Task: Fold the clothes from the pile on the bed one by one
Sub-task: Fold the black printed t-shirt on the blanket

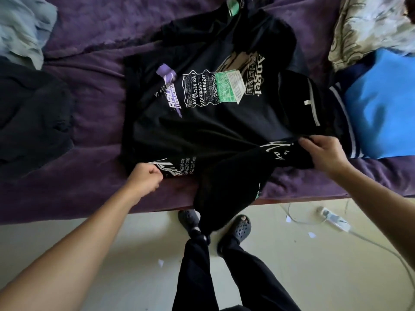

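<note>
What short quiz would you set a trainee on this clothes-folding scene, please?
1. True or false: the black T-shirt lies spread on the purple blanket with its print facing up.
2. What do the left hand and the right hand grip? A the T-shirt; B a towel; C a shoe.
3. What colour is the garment lying to the right of the T-shirt?
Key: 1 true; 2 A; 3 blue.

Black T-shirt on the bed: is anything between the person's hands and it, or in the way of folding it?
Nothing visible. The left hand and right hand both grip the black T-shirt at its near edge. It lies spread on the purple blanket; the blue garment sits just beside it.
</note>
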